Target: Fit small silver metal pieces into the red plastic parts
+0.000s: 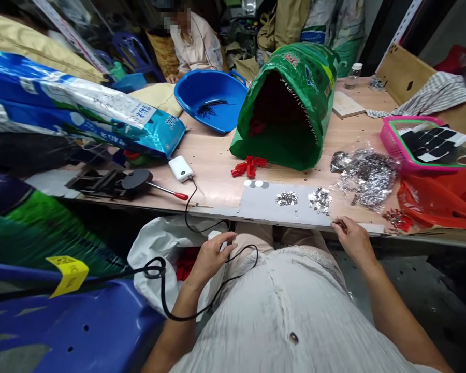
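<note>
My left hand is below the table edge, beside a white sack with red pieces inside. Its thumb and fingers are curved and apart, and I see nothing between them. At the table's front edge, my right hand is closed in a pinch on a small metal piece. Near it on a grey sheet lie two small piles of shiny metal parts. Several red plastic pieces rest in front of an open green sack.
A hand press with a red-tipped lever and a white corded device sit left. Behind is a blue basin. At right are a clear bag of metal parts, a pink basket and a red bag. Across the table sits a person.
</note>
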### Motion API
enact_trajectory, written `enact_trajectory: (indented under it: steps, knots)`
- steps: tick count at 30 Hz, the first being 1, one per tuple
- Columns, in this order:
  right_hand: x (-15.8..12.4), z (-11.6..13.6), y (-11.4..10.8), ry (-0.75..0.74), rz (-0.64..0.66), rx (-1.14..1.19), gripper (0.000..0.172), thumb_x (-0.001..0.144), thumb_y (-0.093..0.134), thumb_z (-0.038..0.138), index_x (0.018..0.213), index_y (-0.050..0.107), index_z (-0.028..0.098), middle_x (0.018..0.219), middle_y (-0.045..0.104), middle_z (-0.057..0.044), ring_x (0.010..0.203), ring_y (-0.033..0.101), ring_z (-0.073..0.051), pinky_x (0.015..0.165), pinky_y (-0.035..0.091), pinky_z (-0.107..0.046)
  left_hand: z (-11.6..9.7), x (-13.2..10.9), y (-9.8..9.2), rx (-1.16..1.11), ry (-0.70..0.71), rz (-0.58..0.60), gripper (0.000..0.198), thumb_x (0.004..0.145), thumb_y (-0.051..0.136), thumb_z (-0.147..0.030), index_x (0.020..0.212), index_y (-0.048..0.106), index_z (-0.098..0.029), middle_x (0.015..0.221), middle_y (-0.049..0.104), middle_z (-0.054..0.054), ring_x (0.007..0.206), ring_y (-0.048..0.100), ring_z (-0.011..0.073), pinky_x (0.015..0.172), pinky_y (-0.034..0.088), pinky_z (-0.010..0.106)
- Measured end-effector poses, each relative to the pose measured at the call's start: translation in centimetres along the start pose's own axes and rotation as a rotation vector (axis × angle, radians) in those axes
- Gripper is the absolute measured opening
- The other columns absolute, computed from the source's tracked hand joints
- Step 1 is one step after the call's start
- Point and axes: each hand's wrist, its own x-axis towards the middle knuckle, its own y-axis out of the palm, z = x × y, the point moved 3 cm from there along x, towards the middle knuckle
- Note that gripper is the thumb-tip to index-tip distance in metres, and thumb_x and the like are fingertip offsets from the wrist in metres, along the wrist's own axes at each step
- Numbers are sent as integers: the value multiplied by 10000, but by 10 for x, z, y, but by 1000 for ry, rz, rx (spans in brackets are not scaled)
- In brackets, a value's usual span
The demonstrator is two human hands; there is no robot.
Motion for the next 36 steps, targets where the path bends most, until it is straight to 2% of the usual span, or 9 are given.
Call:
enact_trajectory:
  steps: [6,12,16,21,27,31,34,36]
  knots:
    - [19,18,11,-106,-24,-25,227,903,513,367,935,665,201,933,688,-76,859,641,-228,768,468,-336,-3,-4,-6,9,-15,15,283,875,584,-373,1081,676,-203,1059,746,51,966,704,198,910,552,355]
    - [42,26,17,-84,-79,-134,219,905,506,305,989,679,201,949,673,-73,850,630,-217,728,453,-321,-3,-5,-7,-1,-17,18,268,880,582,-363,1081,671,-210,1049,744,42,950,703,191,875,558,339]
    - [53,27,19,-94,-63,-202,218,909,512,314,974,688,204,943,675,-73,849,624,-219,711,434,-316,-1,-4,-2,-4,-25,21,258,873,600,-346,1076,674,-206,1038,746,42,944,704,193,877,554,341]
    - [59,30,23,-105,-13,-271,201,904,527,342,926,689,225,948,679,-54,821,621,-206,661,407,-302,-4,-3,0,-42,-9,5,240,862,614,-302,1066,675,-191,1042,746,48,937,705,184,875,556,326]
    - [58,26,26,-132,-20,-294,260,910,488,394,925,682,221,959,682,-61,830,623,-218,661,414,-311,-11,1,-12,-41,31,-65,186,855,626,-243,1023,689,-194,1029,748,40,959,701,180,884,554,313]
    - [58,20,24,-155,-60,-242,327,906,453,464,927,671,221,975,685,-75,859,628,-240,680,425,-329,-9,22,-21,-58,48,-147,217,842,645,-231,1052,685,-198,1053,742,45,995,693,185,935,542,333]
    - [56,18,20,-122,-56,-209,340,900,438,489,939,655,231,989,701,-77,867,639,-257,686,429,-339,-3,55,-26,-84,24,-227,303,830,657,-216,1132,654,-191,1109,724,62,1027,681,192,964,531,352]
    - [54,17,18,-52,-39,-226,347,893,440,514,958,641,240,917,712,-74,778,639,-263,631,413,-338,3,85,-27,-93,11,-271,359,825,663,-209,1181,627,-191,1156,702,72,1046,671,196,972,527,361]
